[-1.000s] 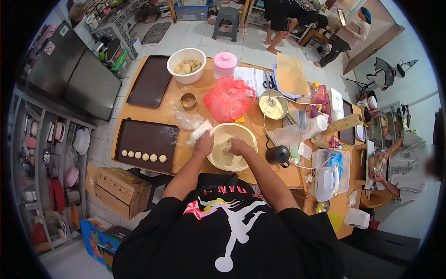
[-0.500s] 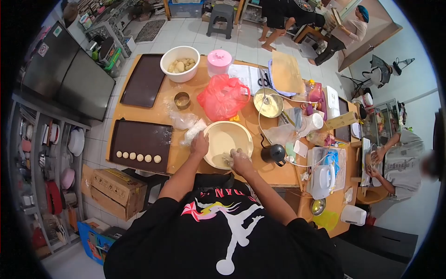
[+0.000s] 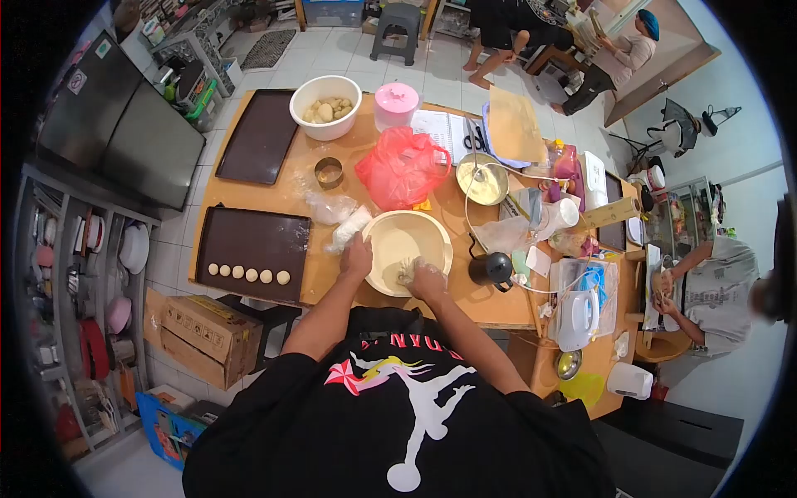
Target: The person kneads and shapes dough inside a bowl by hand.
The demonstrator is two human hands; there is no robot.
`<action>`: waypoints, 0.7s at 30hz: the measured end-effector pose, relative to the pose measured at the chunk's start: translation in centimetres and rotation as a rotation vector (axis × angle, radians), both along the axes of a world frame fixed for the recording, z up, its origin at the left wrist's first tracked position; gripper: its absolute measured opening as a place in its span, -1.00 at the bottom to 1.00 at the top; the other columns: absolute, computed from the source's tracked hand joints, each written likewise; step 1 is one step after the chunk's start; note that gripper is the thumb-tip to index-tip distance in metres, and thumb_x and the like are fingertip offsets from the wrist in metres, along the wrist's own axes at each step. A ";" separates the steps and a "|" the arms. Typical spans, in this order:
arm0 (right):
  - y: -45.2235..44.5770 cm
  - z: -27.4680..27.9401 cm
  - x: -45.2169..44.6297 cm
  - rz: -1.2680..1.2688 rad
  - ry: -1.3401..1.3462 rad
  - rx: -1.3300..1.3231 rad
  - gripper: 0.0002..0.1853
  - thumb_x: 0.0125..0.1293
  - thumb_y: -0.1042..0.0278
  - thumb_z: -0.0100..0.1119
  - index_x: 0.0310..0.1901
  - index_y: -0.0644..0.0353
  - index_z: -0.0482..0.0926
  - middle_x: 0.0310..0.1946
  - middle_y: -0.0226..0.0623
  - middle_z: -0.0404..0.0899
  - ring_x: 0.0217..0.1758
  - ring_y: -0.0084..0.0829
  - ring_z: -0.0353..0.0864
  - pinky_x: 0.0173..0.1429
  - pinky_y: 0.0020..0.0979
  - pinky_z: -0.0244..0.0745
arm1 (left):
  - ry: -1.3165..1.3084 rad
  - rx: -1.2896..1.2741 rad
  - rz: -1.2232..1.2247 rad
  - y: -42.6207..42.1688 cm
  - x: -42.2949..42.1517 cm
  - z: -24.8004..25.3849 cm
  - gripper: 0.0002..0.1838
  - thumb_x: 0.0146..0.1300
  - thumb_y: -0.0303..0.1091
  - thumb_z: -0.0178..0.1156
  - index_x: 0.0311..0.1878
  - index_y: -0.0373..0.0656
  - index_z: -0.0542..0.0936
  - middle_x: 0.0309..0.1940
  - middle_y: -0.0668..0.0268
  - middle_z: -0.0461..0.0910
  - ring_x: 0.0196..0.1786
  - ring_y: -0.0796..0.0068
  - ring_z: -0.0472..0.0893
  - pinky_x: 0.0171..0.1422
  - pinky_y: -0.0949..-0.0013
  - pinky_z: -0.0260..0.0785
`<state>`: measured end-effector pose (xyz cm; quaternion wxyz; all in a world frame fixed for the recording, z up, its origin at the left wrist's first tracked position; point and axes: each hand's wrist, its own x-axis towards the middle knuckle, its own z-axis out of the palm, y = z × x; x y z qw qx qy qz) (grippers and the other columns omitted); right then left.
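A cream-coloured basin stands at the table's near edge. My left hand is closed on its left rim, beside a white plastic bag. Inside the basin, at the lower right, my right hand has its flour-coated fingers bent round a small lump of dough. Several round dough balls lie in a row on a dark tray to the left. A red plastic bag sits just behind the basin.
Behind are a white bowl of pale round pieces, a pink-lidded container, a metal ring and another dark tray. A black jug and mixture bowl are at right. A co-worker sits far right; others are behind.
My right hand has moved from the basin's middle to its lower right part, where its fingers gather the dough. My left hand stays at the rim. The whole view has shifted slightly.
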<state>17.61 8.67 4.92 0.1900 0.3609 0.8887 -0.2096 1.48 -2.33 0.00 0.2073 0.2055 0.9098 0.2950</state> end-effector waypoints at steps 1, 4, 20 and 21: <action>0.0 0.4 -0.1 -0.006 -0.003 -0.004 -0.39 0.17 -0.16 0.24 0.03 0.19 0.39 -0.14 0.02 0.62 0.02 -0.02 0.62 0.08 0.01 0.46 | -0.006 -0.003 0.010 -0.3 0.1 -0.1 -0.67 0.42 -0.10 -0.05 -0.01 -0.19 0.41 -0.18 -0.09 0.61 -0.07 -0.21 0.58 0.05 -0.11 0.39; -0.2 2.0 -0.1 -0.007 -0.005 -0.009 -0.46 0.19 -0.09 0.23 0.01 0.17 0.40 -0.15 -0.03 0.63 0.01 -0.05 0.63 0.07 -0.01 0.46 | 0.026 0.111 -0.007 -1.0 0.3 -0.7 -0.67 0.42 -0.14 -0.05 0.01 -0.21 0.40 -0.16 -0.19 0.57 -0.08 -0.29 0.55 -0.01 -0.17 0.36; 0.9 -0.4 2.2 -0.043 0.343 -0.160 -0.62 0.20 0.13 0.24 -0.08 0.26 0.56 -0.24 0.05 0.65 -0.11 0.01 0.64 0.03 -0.09 0.50 | -0.077 -0.158 0.179 -4.1 3.8 1.9 -0.60 0.42 -0.05 -0.07 0.09 -0.18 0.40 -0.18 -0.13 0.62 -0.10 -0.21 0.60 -0.01 -0.16 0.41; 1.2 -0.7 1.8 -0.069 0.374 -0.187 -0.65 0.20 0.16 0.23 -0.09 0.26 0.59 -0.24 0.06 0.65 -0.12 0.01 0.65 0.04 -0.10 0.50 | -0.067 -0.145 0.195 -4.4 4.0 1.7 -0.60 0.42 -0.05 -0.07 0.08 -0.18 0.40 -0.19 -0.12 0.62 -0.11 -0.21 0.60 -0.01 -0.16 0.41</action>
